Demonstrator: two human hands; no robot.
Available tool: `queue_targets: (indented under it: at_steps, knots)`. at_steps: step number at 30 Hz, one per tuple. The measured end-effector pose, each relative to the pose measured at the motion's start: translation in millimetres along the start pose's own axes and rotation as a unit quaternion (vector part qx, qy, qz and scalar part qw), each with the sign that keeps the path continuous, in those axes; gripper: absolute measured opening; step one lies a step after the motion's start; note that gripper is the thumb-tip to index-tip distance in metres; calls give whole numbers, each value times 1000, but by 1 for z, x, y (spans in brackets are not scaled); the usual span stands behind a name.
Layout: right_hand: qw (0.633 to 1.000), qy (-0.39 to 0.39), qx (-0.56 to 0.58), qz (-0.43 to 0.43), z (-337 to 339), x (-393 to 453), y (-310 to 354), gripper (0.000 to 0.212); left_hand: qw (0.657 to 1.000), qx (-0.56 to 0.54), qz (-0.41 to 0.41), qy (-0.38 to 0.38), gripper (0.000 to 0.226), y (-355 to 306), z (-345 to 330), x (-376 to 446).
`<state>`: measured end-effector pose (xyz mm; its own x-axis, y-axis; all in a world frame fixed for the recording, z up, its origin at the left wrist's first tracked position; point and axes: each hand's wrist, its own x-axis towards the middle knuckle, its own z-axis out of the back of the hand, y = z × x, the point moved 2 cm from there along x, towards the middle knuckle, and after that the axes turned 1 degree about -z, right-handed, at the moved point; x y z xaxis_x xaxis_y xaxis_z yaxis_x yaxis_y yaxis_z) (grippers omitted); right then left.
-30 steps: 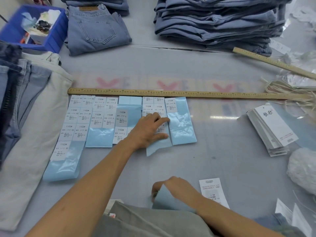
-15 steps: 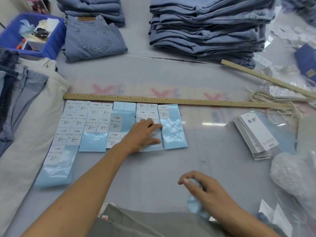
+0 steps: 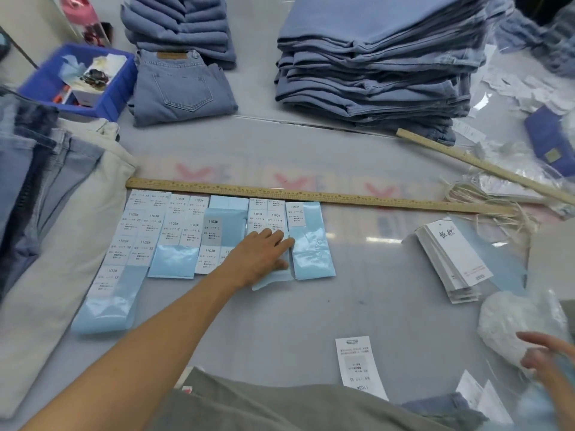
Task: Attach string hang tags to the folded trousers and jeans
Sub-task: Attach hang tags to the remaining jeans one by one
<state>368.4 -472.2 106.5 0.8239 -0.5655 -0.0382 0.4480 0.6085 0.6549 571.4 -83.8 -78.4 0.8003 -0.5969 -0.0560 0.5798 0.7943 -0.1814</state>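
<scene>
Light-blue sticker sheets (image 3: 174, 231) with white size labels lie in a row below a long wooden ruler (image 3: 311, 195). My left hand (image 3: 261, 259) lies flat on one sheet, fingers stretched out, gripping nothing. My right hand (image 3: 547, 359) is blurred at the lower right, beside a white string bundle (image 3: 513, 325); what it holds is unclear. A fanned stack of white hang tags (image 3: 454, 262) lies at the right. A tall stack of folded blue jeans (image 3: 373, 66) stands at the back, with a single folded pair (image 3: 183, 85) to its left. Grey trousers (image 3: 280, 405) lie at the near edge.
Beige and denim trousers (image 3: 46, 213) are spread along the left. A blue bin (image 3: 40, 85) with odds and ends stands at the back left. A second ruler (image 3: 482, 166) lies diagonally at the right over raffia strings (image 3: 485, 200). A loose white label (image 3: 361, 365) lies near me.
My right hand has swung from the near middle out to the lower right by the string bundle, uncovering the loose white label. My left hand stays on the sticker sheet.
</scene>
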Motion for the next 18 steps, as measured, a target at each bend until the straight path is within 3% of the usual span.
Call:
queue_targets:
  at_steps: [2, 4, 7, 9, 10, 12, 13, 14, 16, 17, 18]
  knots:
    - [992, 52, -27, 112, -7, -4, 16, 36, 999, 31, 6, -3, 42, -7, 3, -3]
    - [966, 81, -111, 220, -12, 7, 38, 40, 999, 27, 35, -16, 34, -13, 7, -7]
    - [843, 67, -295, 445, -22, 16, 100, 42, 996, -9, 78, -45, 17, -22, 14, -18]
    - [810, 71, -258, 521, -28, 9, 148, 23, 992, -47, 109, -46, 19, -25, 16, -26]
    - [808, 106, -243, 526, -34, 1, 169, 20, 990, -62, 118, -39, 24, -26, 16, -30]
    - [803, 240, -327, 437, -55, -10, 199, 53, 987, -89, 127, -32, 25, -25, 16, -37]
    - [768, 313, -418, 370, -68, -12, 204, 67, 984, -108, 134, -36, 25, -24, 17, -40]
    - [712, 372, -504, 318, -82, -15, 205, 76, 981, -126, 139, -44, 24, -23, 19, -43]
    - [617, 411, -605, 289, -109, -21, 205, 78, 979, -140, 136, -54, 22, -23, 20, -45]
    - [596, 407, -617, 314, -126, -23, 204, 75, 980, -136, 132, -57, 20, -24, 21, -45]
    - [599, 400, -602, 346, -143, -25, 203, 71, 982, -128, 124, -61, 19, -24, 21, -45]
